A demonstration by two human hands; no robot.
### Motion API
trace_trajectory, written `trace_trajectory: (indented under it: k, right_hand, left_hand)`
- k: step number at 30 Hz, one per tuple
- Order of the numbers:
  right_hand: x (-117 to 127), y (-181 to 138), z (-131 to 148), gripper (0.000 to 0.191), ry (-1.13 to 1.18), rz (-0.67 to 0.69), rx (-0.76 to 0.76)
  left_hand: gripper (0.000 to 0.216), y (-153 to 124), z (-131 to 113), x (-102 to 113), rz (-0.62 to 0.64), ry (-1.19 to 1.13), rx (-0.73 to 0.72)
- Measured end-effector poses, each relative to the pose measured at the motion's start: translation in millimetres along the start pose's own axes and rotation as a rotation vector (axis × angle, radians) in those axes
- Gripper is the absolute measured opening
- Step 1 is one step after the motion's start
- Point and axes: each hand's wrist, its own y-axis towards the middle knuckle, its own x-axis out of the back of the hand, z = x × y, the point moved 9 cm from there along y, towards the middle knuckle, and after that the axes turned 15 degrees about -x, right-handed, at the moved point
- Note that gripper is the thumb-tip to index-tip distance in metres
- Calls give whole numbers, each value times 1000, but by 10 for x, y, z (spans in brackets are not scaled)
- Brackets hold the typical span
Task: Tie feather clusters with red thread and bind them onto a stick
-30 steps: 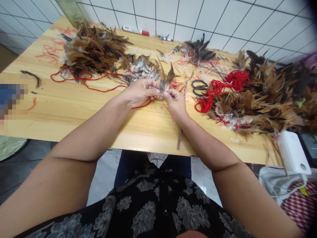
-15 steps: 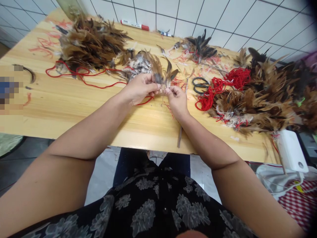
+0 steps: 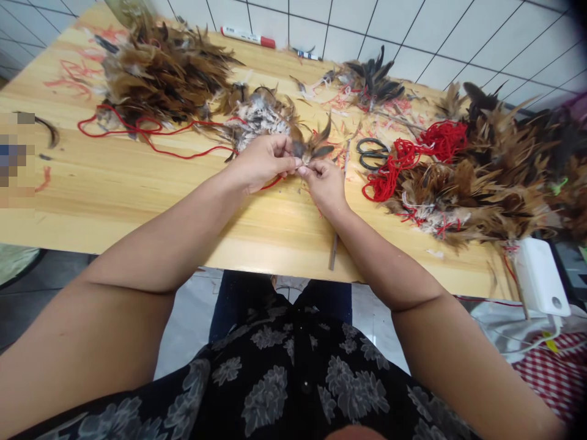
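Over the middle of the wooden table (image 3: pixel 183 214), my left hand (image 3: pixel 268 162) and my right hand (image 3: pixel 325 185) meet fingertip to fingertip. Both pinch the base of a small bunch of brown and dark feathers (image 3: pixel 316 145) whose tips point away from me. A red cord (image 3: pixel 192 156) runs from the left and passes under my left hand; its end is hidden there. Just behind the left hand lies a clump of feathers with pale, fluffy bases (image 3: pixel 261 119). Dark-handled scissors (image 3: pixel 372 153) rest to the right of my right hand, beside a tangle of red cord (image 3: pixel 443 142).
Large brown feather piles stand at the back left (image 3: pixel 160 73) and at the right (image 3: pixel 477 195). A red-capped marker (image 3: pixel 247 38) lies by the tiled wall (image 3: pixel 367 30). A white power bank-like box (image 3: pixel 541 275) with a cable sits at the right edge. Red scraps litter the table.
My fingertips have drawn closer together at the base of the feather bunch, and its feathers have tilted to the right. The camera view has shifted slightly.
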Motion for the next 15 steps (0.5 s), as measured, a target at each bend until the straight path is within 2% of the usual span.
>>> trace_trajectory:
  k: [6, 11, 15]
  right_hand:
    - [-18, -23, 68, 43, 2, 11, 49]
    - [-31, -8, 66, 39, -30, 24, 69]
    - [-47, -35, 98, 35, -102, 38, 106]
  left_hand:
    - [35, 8, 32, 23, 44, -45, 3]
    - [41, 13, 45, 26, 61, -89, 31]
    - [38, 10, 21, -17, 100, -63, 32]
